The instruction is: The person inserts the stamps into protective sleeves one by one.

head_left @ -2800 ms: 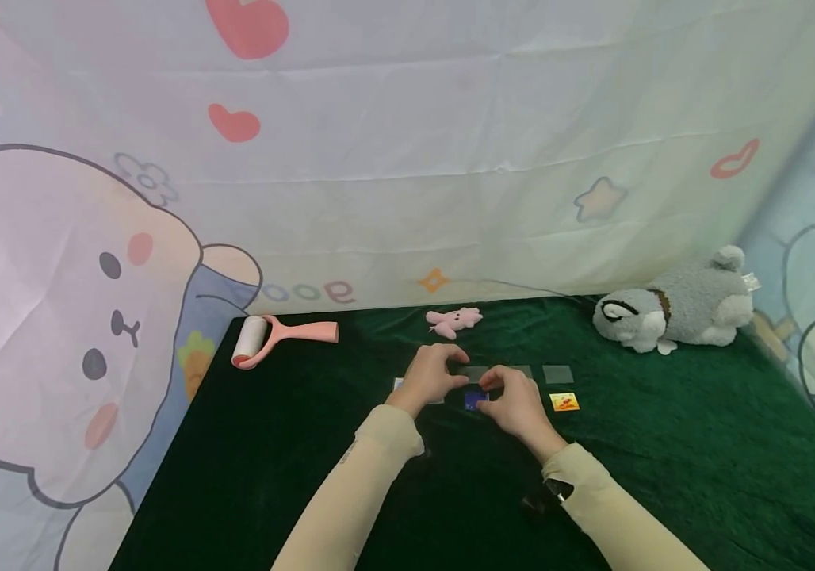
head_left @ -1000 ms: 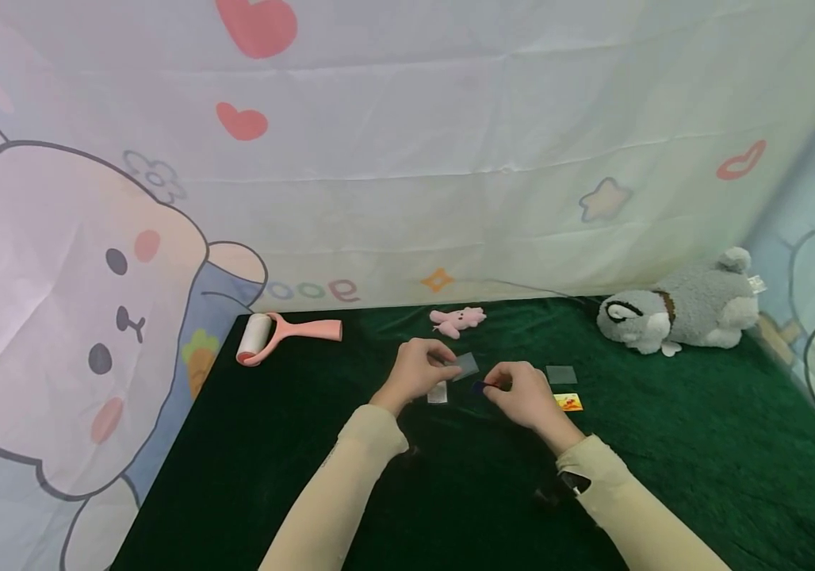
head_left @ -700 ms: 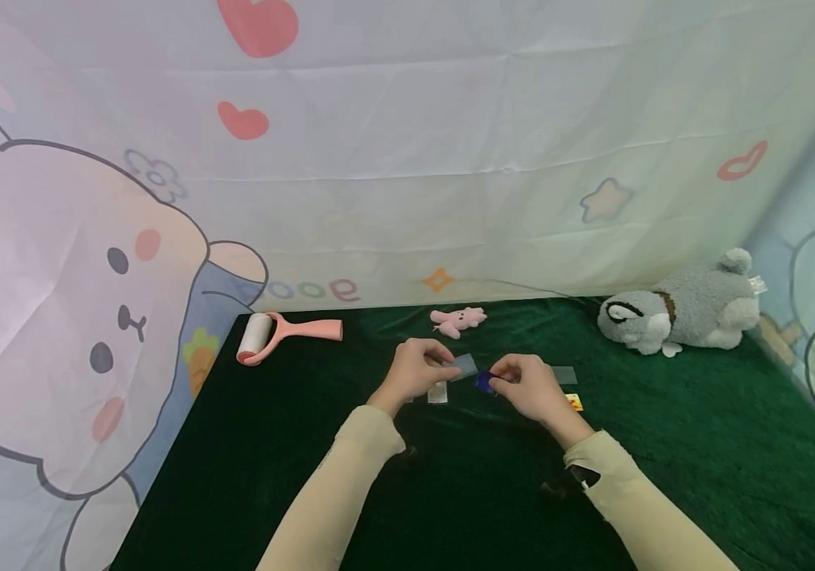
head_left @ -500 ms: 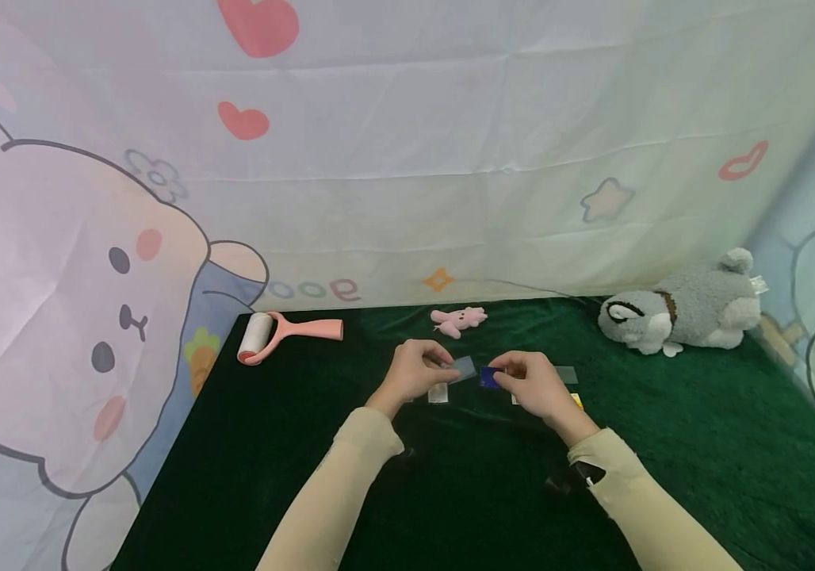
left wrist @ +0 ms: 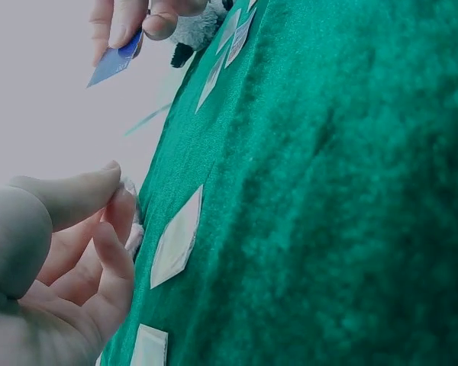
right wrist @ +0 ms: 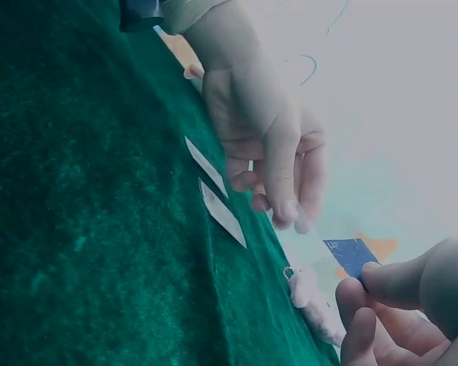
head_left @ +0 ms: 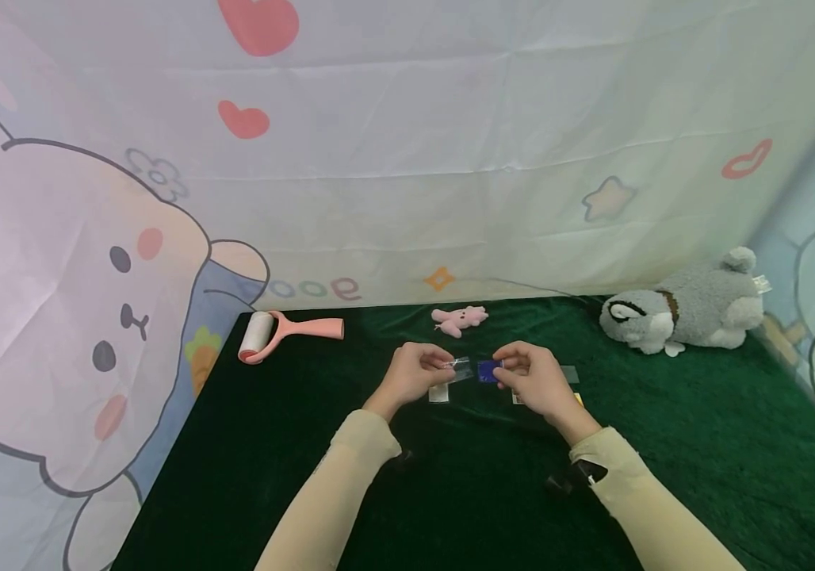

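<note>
My left hand (head_left: pixel 407 374) pinches a small clear plastic sleeve (head_left: pixel 462 368) between thumb and fingers, just above the table. Facing it, my right hand (head_left: pixel 534 381) pinches a small blue card (head_left: pixel 487 371) by its right side; the left wrist view also shows this blue card (left wrist: pixel 118 62). A narrow gap separates card and sleeve. Below my left hand lies a pale card (head_left: pixel 439 393), with a second pale card (left wrist: pixel 149 347) nearby in the left wrist view. Beside my right hand are a clear sleeve (head_left: pixel 570 373) and a yellow card (head_left: pixel 578 399), both partly covered by it.
A pink-handled lint roller (head_left: pixel 300 327) lies at the back left of the dark green cloth (head_left: pixel 464 492). Behind the hands is a small pink plush toy (head_left: pixel 460 319). A grey penguin plush (head_left: pixel 693 313) lies back right, against a printed hanging cloth (head_left: pixel 407 198).
My right hand has lifted the blue card off the cloth and turned it toward the left hand. My left hand has picked up a clear sleeve, which now tilts and glints.
</note>
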Tool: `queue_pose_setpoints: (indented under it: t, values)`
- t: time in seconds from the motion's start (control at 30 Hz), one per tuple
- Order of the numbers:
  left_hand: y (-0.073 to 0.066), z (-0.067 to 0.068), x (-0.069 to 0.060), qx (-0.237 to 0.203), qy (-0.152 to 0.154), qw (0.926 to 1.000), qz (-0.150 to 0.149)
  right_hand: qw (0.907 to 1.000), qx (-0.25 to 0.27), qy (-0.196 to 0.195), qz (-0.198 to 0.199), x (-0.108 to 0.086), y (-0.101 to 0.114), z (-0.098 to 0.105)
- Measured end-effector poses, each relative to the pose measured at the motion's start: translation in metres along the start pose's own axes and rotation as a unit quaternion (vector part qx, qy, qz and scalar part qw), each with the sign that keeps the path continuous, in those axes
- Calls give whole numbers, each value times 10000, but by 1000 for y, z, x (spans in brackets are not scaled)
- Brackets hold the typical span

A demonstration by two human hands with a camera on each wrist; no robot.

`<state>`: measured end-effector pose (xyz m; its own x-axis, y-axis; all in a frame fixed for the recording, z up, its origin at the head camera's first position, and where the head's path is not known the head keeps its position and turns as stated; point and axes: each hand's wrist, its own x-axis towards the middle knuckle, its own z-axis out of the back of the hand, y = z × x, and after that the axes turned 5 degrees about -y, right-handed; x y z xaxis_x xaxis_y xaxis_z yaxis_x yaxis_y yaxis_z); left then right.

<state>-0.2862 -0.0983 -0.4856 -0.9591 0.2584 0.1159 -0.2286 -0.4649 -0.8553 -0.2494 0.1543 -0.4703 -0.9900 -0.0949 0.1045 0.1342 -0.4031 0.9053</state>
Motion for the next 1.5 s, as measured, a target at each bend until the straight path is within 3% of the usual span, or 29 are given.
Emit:
queue_pose_setpoints:
  t: [0.27,0.53,1.5]
  values:
    - [3,2,1,239,10,9997,-23,9999,-26,31,148,1,1,2]
    - [3,2,1,-122,156,9998,40,9997,1,60,216,3,1,2]
    - [-1,0,-1,-408,51,9991,117,9996,203,51,197,4,-2,-2]
